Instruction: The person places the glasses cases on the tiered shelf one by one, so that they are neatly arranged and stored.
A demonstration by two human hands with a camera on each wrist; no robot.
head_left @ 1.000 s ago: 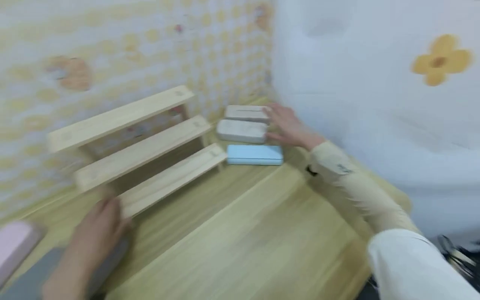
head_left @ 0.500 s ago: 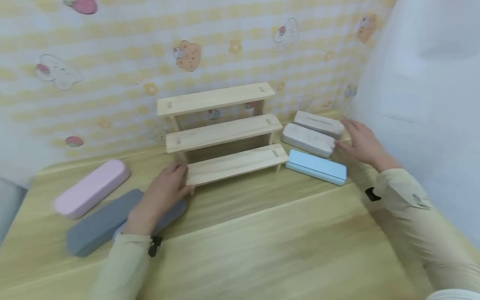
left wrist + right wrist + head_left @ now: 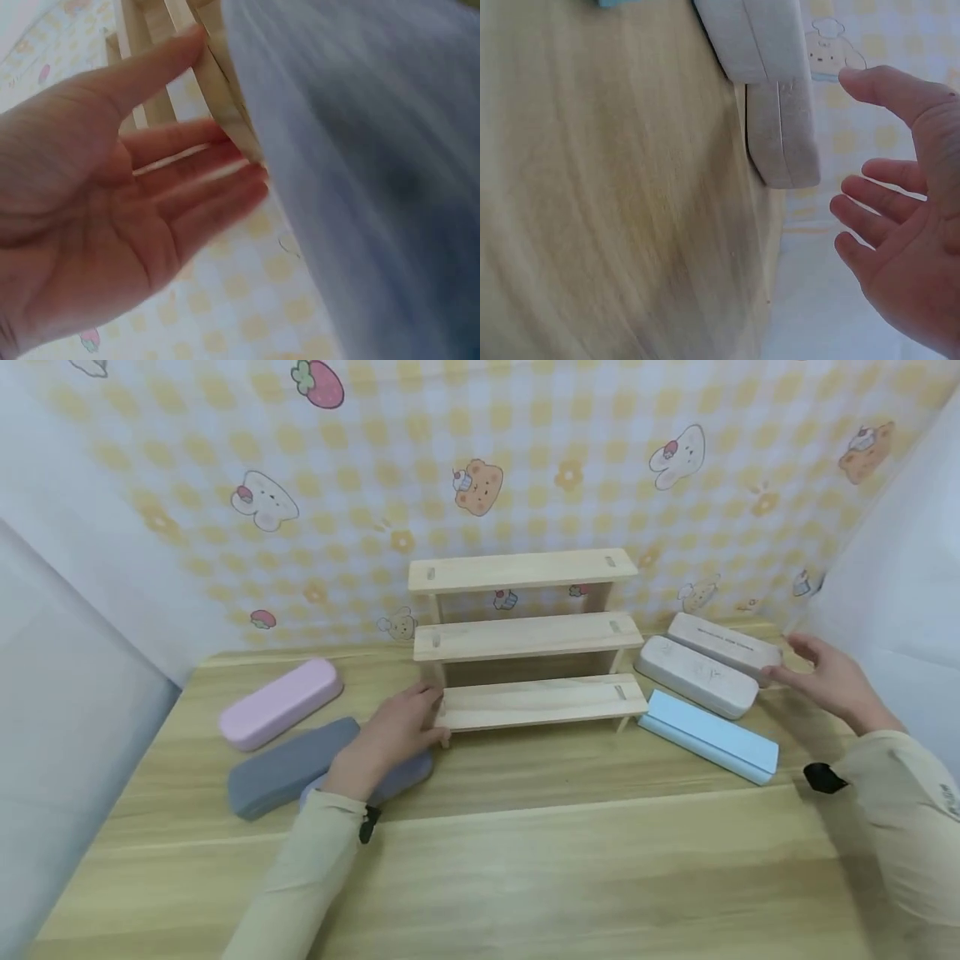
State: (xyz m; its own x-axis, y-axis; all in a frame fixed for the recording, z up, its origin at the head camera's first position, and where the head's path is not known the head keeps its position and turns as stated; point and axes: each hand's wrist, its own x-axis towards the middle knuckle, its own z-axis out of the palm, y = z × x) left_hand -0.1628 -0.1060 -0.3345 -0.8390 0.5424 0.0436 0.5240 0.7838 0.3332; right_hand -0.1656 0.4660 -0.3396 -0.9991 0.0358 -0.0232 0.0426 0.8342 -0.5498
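A three-tier wooden shelf (image 3: 528, 635) stands against the back wall. My left hand (image 3: 397, 731) holds the left end of its lowest tier; in the left wrist view the thumb and fingers (image 3: 217, 206) lie on either side of the wooden edge. Under the left wrist, a blue-grey case (image 3: 408, 777) is partly covered. My right hand (image 3: 832, 681) is spread just off the right end of a beige glasses case (image 3: 723, 647), and the right wrist view shows a gap between them. In front of it lie a whitish glasses case (image 3: 697, 677) and a light blue case (image 3: 708, 735).
To the left on the wooden table (image 3: 525, 877) lie a pink case (image 3: 281, 703) and a dark grey case (image 3: 292, 768). A yellow checked cloth (image 3: 525, 443) covers the back wall, with white walls at both sides.
The head view has swung left, bringing the left-hand cases fully into sight. My left hand stays at the shelf's left end; my right hand remains by the beige case, now apart from it.
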